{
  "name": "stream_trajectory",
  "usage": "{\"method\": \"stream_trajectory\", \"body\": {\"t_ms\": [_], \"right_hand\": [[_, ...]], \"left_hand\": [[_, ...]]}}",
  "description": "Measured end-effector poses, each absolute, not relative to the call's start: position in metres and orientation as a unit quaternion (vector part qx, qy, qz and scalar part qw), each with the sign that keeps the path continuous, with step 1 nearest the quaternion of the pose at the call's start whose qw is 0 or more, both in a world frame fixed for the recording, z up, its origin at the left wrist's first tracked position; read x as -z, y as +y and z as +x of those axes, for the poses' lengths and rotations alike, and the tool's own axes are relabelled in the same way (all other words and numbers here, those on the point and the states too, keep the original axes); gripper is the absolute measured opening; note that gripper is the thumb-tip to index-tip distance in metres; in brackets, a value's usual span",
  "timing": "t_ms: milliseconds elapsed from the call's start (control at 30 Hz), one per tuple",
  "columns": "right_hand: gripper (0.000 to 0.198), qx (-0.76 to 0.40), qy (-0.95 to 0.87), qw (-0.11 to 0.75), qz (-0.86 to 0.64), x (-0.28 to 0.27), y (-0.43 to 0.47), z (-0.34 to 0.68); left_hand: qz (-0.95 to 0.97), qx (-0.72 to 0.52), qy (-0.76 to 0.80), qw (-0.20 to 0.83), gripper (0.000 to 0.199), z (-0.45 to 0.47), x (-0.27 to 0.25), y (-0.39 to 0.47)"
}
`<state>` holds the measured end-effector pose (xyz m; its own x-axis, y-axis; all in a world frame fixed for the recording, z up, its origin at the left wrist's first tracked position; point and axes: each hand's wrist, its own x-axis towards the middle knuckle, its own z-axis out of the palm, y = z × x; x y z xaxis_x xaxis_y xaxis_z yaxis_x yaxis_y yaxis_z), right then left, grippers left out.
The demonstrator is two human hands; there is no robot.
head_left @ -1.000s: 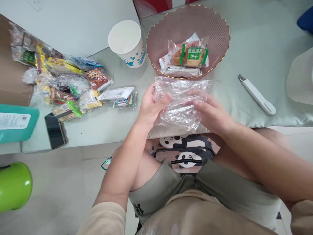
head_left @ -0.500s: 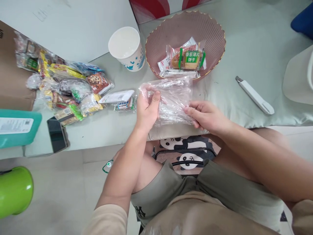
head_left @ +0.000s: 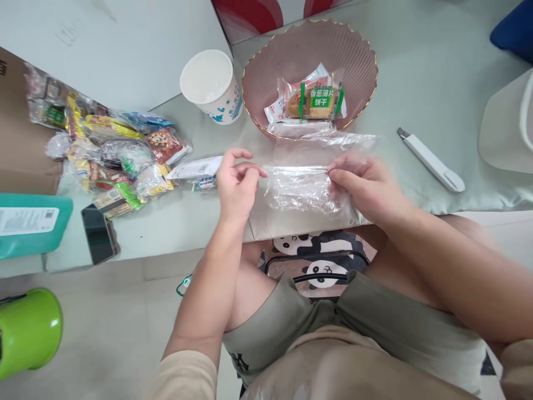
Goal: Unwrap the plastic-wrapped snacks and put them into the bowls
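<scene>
A crumpled clear plastic bag lies spread over the table's front edge, just below the pink ribbed bowl. My right hand pinches the bag's right side between thumb and fingers, slightly blurred. At the bag's left edge is my left hand, its fingers loosely bent and apart, with nothing seen in them. Wrapped snacks sit in the bowl, among them a cracker packet with a green label. Partly behind my left hand are a white packet and a small blue-labelled packet.
A heap of wrapped snacks covers the table's left side, near a phone and a teal package. Behind stands a white paper cup. A box cutter lies to the right, beside a white container.
My left hand has let go of the plastic bag and moved left, its fingers opening. My right hand has moved right with the bag, which is now stretched out wider.
</scene>
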<state>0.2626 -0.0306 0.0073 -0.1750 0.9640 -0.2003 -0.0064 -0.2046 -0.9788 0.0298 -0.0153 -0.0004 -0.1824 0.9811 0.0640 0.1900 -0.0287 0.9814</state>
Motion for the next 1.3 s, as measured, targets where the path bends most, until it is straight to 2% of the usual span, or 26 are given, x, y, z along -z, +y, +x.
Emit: {"method": "stream_trajectory", "body": {"t_ms": [100,133,200,267,333,400,467,600,667,733,800,867,967,1067,1200,1300], "right_hand": [[0.019,-0.543,-0.517,0.406,-0.522,-0.008,-0.033,0.265],[0.017,-0.527,-0.538,0.402,-0.521,-0.008,-0.035,0.264],[0.016,-0.507,-0.582,0.396,-0.498,-0.008,-0.040,0.262],[0.020,-0.516,-0.616,0.390,-0.450,-0.007,-0.045,0.259],[0.029,-0.545,-0.631,0.387,-0.394,-0.007,-0.049,0.256],[0.034,-0.570,-0.631,0.384,-0.359,-0.007,-0.051,0.254],[0.034,-0.568,-0.624,0.384,-0.373,-0.007,-0.051,0.254],[0.025,-0.448,-0.587,0.441,-0.510,-0.004,-0.046,0.255],[0.043,-0.416,-0.595,0.459,-0.513,-0.001,-0.043,0.257],[0.055,-0.452,-0.620,0.429,-0.477,0.000,-0.040,0.260],[0.043,-0.485,-0.631,0.381,-0.470,-0.001,-0.038,0.263],[0.023,-0.459,-0.633,0.365,-0.505,-0.003,-0.036,0.265],[0.009,-0.349,-0.652,0.404,-0.539,-0.004,-0.037,0.268],[0.003,-0.245,-0.739,0.413,-0.473,0.000,-0.042,0.266],[0.016,-0.142,-0.843,0.342,-0.391,0.008,-0.046,0.260],[0.030,-0.112,-0.873,0.324,-0.346,0.011,-0.044,0.260]], "left_hand": [[0.556,-0.579,0.557,0.212,0.006,0.037,-0.004,-0.032],[0.597,-0.575,0.529,0.182,0.008,0.043,-0.006,-0.040],[0.682,-0.527,0.472,0.187,0.006,0.056,-0.008,-0.052],[0.703,-0.487,0.460,0.238,0.022,0.067,-0.008,-0.058],[0.675,-0.463,0.460,0.344,0.042,0.073,-0.005,-0.056],[0.627,-0.440,0.441,0.467,0.051,0.073,-0.002,-0.051],[0.589,-0.423,0.423,0.543,0.046,0.069,0.000,-0.047],[0.551,-0.396,0.460,0.572,0.028,0.058,-0.003,-0.042],[0.551,-0.352,0.459,0.601,0.029,0.055,-0.005,-0.041],[0.548,-0.311,0.438,0.641,0.031,0.054,-0.007,-0.040],[0.536,-0.282,0.429,0.670,0.033,0.053,-0.006,-0.039],[0.540,-0.249,0.445,0.669,0.030,0.054,-0.002,-0.038],[0.561,-0.216,0.490,0.632,0.013,0.058,0.006,-0.038],[0.511,-0.262,0.493,0.653,0.015,0.065,0.008,-0.038],[0.345,-0.310,0.431,0.774,0.019,0.070,0.000,-0.034],[0.249,-0.332,0.395,0.819,0.031,0.066,-0.004,-0.029]]}}
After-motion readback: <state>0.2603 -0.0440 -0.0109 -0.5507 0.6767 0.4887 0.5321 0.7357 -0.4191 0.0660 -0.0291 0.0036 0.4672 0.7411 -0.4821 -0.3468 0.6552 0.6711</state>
